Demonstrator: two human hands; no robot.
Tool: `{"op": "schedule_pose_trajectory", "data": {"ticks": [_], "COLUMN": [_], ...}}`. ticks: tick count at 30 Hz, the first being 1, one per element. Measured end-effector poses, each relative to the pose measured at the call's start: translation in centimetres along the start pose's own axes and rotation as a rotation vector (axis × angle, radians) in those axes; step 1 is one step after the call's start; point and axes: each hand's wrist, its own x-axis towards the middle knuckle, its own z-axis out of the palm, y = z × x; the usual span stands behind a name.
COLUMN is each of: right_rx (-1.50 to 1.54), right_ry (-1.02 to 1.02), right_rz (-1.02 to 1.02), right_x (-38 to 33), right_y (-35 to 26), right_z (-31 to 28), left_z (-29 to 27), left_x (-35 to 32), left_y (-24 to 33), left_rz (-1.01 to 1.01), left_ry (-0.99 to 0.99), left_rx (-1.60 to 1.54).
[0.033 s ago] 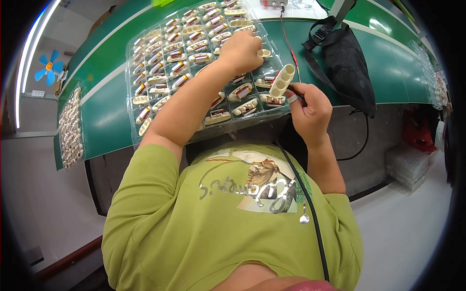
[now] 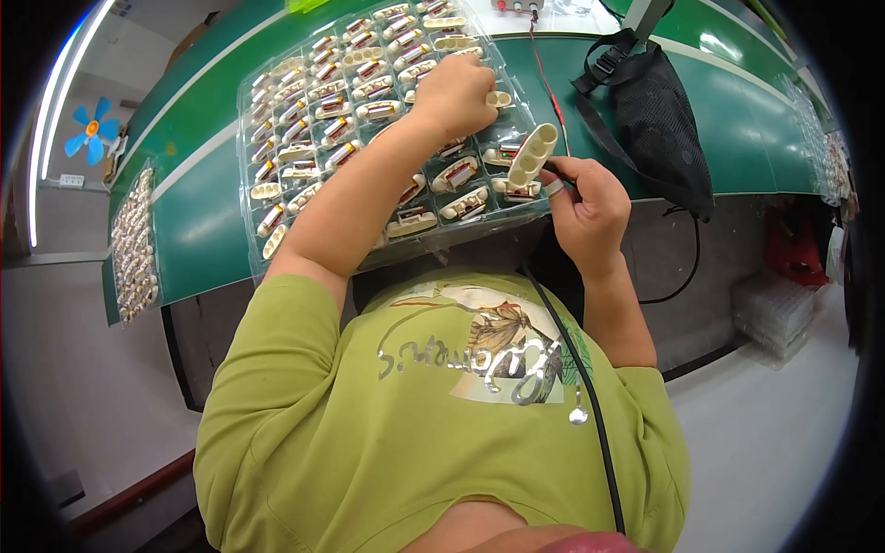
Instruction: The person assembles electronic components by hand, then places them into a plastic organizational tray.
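My left hand (image 2: 454, 95) reaches over the clear plastic tray (image 2: 433, 238) with its fingers curled down. Its fingertips are hidden, and so is whatever they hold. Beside its knuckles lies a cream piece (image 2: 500, 100). At the tray's near right corner my right hand (image 2: 592, 207) is closed, thumb against index finger. From its fingertips a cream casing (image 2: 532, 157) with round holes rises at a tilt, above other pieces in the tray. A ring is on a finger of this hand. In the tray's pockets sit many cream casings with small cylinders and red parts (image 2: 456, 173).
A red wire (image 2: 548, 88) runs from a small device (image 2: 518, 7) at the back toward my right hand. On the green table (image 2: 737, 138) lies a black mesh bag (image 2: 659, 120). Another filled tray (image 2: 136, 244) stands far left. A black cable (image 2: 590, 387) hangs over my shirt.
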Motion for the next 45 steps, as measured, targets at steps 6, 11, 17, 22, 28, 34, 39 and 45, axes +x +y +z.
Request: {"op": "schedule_pose_trajectory", "data": {"ticks": [6, 11, 17, 22, 28, 34, 39, 45], "right_rx": [0.007, 0.273, 0.668, 0.741, 0.598, 0.762, 0.879, 0.766], "right_ry": [0.017, -0.129, -0.279, -0.373, -0.498, -0.266, -0.218, -0.267], "right_rz": [-0.007, 0.377, 0.672, 0.761, 0.676, 0.779, 0.848, 0.801], "right_x": [0.0, -0.4, 0.1, 0.3, 0.1, 0.2, 0.1, 0.1], "right_y": [-0.1, -0.3, 0.5, 1.0, 0.0, 1.3, 1.9, 0.9], "right_z": [-0.5, -0.7, 0.3, 0.0, 0.3, -1.5, -1.2, -0.5], "left_z": [-1.2, -4.6, -4.0, -5.1, -3.6, -1.7, -2.5, -1.6], "left_x": [-1.4, -4.1, -6.1, -7.2, -7.7, -5.3, -2.5, -1.5], "left_y": [-0.6, -0.5, 0.4, 4.1, 4.6, -0.5, -1.6, 1.4], "left_rz": [-0.19, -0.573, -0.733, -0.136, 0.034, -0.157, -0.227, -0.01], "left_ry": [0.186, -0.296, -0.441, -0.316, -0.197, 0.032, 0.057, -0.135], "left_rx": [-0.64, -1.815, -2.009, -1.223, -0.984, -0.974, -0.631, -0.141]}}
